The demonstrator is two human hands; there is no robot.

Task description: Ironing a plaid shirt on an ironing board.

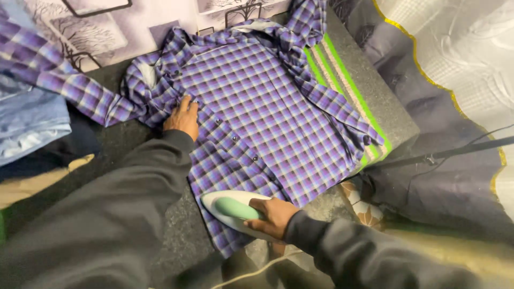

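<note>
Two hands at work on one purple-and-blue checked shirt (257, 101), spread flat, front up, buttons running diagonally down the placket. Left hand (182, 119) pressed palm-down on the woven cotton near the chest pocket, fingers together and flat, clamped on nothing, only pinning the cloth. Right hand (274, 215) wrapped tight around the smooth mint-green handle of an electric iron (233, 210), white rounded body, pointed nose aimed left, soleplate resting on the near hem of the shirt. Thin pale cord (251, 273) trailing from the iron toward the near edge. Both forearms in dark, soft, matte sleeves.

Beneath the shirt, a padded ironing surface (369, 91) of coarse, speckled dark grey felt, with bright green and beige stripes along its right side. One shirt sleeve draped over those stripes to the right, the other stretched out far left. Folded pale blue cloth (29, 120) stacked at the left. Sheer white curtain (455, 48) with yellow trim at far right.
</note>
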